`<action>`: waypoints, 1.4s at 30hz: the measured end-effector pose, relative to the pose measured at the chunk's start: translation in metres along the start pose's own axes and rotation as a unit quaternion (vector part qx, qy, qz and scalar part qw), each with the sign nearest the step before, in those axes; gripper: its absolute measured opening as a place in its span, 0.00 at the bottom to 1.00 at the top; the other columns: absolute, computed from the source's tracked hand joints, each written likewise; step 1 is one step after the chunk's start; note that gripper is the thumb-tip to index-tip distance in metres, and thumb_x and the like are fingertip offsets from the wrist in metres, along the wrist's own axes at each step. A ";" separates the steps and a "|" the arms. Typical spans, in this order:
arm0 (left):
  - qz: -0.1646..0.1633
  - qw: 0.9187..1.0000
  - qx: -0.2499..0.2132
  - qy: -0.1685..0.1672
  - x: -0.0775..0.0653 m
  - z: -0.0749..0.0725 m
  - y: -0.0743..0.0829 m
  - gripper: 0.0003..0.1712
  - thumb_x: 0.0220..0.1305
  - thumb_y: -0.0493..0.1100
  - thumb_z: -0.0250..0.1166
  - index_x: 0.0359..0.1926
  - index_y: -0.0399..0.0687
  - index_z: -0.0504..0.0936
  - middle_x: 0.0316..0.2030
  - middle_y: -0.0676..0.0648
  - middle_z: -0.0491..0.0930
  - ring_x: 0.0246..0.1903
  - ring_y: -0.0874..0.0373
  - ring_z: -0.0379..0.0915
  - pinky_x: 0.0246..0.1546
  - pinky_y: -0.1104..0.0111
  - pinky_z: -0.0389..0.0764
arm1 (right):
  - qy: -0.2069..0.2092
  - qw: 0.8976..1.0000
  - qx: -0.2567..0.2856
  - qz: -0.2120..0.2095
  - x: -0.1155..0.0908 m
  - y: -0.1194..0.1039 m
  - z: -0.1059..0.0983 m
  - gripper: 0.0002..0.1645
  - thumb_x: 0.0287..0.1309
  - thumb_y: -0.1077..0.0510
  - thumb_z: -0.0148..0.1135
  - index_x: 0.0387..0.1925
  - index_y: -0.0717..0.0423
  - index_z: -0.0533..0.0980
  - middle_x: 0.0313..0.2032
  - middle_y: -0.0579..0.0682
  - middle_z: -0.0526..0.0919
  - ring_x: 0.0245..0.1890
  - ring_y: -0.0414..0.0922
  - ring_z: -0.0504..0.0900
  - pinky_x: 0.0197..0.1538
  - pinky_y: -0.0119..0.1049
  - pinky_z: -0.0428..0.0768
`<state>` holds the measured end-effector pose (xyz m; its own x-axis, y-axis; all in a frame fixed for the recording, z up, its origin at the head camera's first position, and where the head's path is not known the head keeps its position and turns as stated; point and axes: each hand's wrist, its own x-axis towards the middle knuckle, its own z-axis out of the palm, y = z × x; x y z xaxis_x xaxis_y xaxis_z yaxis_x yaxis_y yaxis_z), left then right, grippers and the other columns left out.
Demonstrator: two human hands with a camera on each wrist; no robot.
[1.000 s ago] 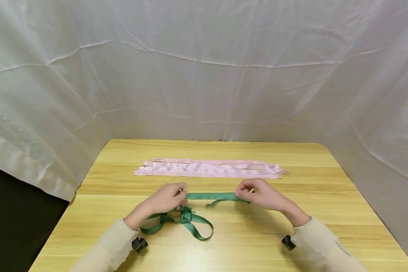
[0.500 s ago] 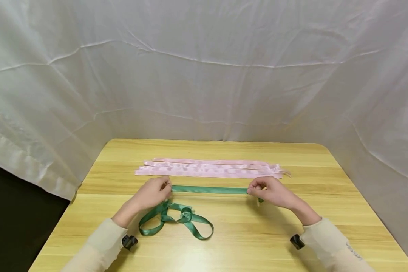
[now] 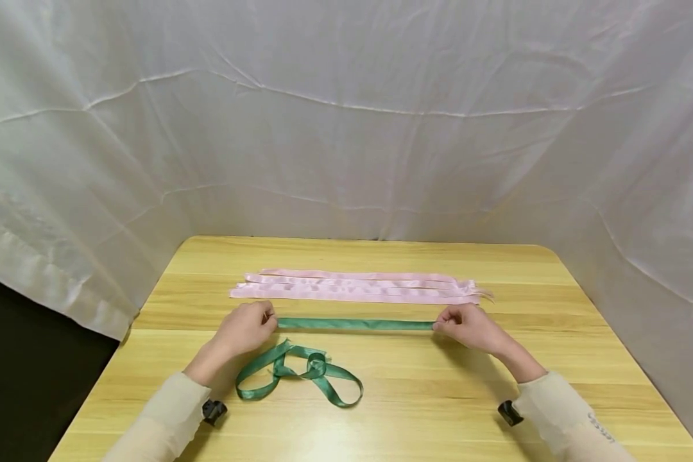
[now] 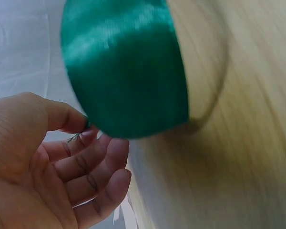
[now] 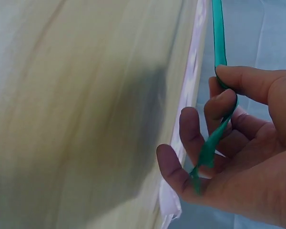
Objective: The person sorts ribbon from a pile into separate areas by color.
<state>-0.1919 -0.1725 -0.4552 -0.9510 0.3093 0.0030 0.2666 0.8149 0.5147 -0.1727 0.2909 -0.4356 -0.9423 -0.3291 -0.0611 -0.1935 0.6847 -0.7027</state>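
Observation:
A green ribbon (image 3: 355,324) is stretched straight from side to side between both hands, just above the table. My left hand (image 3: 245,328) pinches its left end between thumb and index finger; in the left wrist view a frayed green tip shows at that pinch. My right hand (image 3: 468,327) pinches the other end, and a short tail (image 5: 209,148) hangs over the palm in the right wrist view. More green ribbon (image 3: 316,366) lies in loose loops on the table, nearer the body and below the left hand. In the left wrist view, a wide green band (image 4: 128,76) looms close to the camera.
Several pink ribbons (image 3: 352,294) lie side by side behind the stretched one, gathered at their right end. The wooden table (image 3: 427,410) has white curtain (image 3: 346,141) at its back and sides. A dark area (image 3: 29,372) lies at the left.
Both hands have moved apart, the left one leftward and the right one rightward. The held ribbon now spans a longer straight stretch. The looped ribbon has come out from under the left hand.

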 end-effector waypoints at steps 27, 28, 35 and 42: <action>-0.029 0.998 0.053 0.013 -0.005 -0.002 -0.008 0.10 0.71 0.40 0.61 0.30 0.49 0.80 0.20 0.52 0.73 0.20 0.58 0.66 0.22 0.65 0.65 | 0.031 0.994 -0.081 0.073 0.001 0.020 0.004 0.08 0.64 0.56 0.69 0.30 0.56 0.83 0.24 0.44 0.80 0.25 0.42 0.71 0.33 0.36 0.69; -0.028 0.998 0.054 0.014 -0.005 -0.002 -0.008 0.09 0.70 0.40 0.61 0.30 0.49 0.81 0.20 0.52 0.74 0.20 0.58 0.66 0.22 0.65 0.65 | 0.032 0.993 -0.082 0.072 0.001 0.021 0.005 0.08 0.64 0.57 0.69 0.30 0.56 0.83 0.24 0.44 0.80 0.25 0.42 0.70 0.33 0.36 0.68; -0.026 0.998 0.062 0.021 -0.004 -0.001 -0.007 0.08 0.70 0.40 0.64 0.31 0.49 0.83 0.21 0.52 0.76 0.21 0.58 0.68 0.21 0.65 0.67 | 0.041 0.991 -0.102 0.075 0.003 0.022 0.009 0.09 0.60 0.58 0.71 0.26 0.54 0.81 0.21 0.43 0.76 0.24 0.41 0.69 0.32 0.34 0.67; -0.016 0.996 0.082 0.022 -0.004 -0.003 -0.008 0.06 0.70 0.41 0.66 0.34 0.48 0.84 0.22 0.53 0.78 0.21 0.59 0.68 0.21 0.66 0.68 | 0.050 0.990 -0.105 0.085 0.002 0.017 0.006 0.08 0.60 0.58 0.72 0.30 0.56 0.81 0.23 0.46 0.81 0.24 0.42 0.74 0.30 0.35 0.71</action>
<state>-0.1911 -0.1818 -0.4571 -0.9641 0.2641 0.0281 0.2557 0.8942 0.3676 -0.1758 0.2979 -0.4520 -0.9863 -0.1390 -0.0883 -0.0725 0.8479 -0.5252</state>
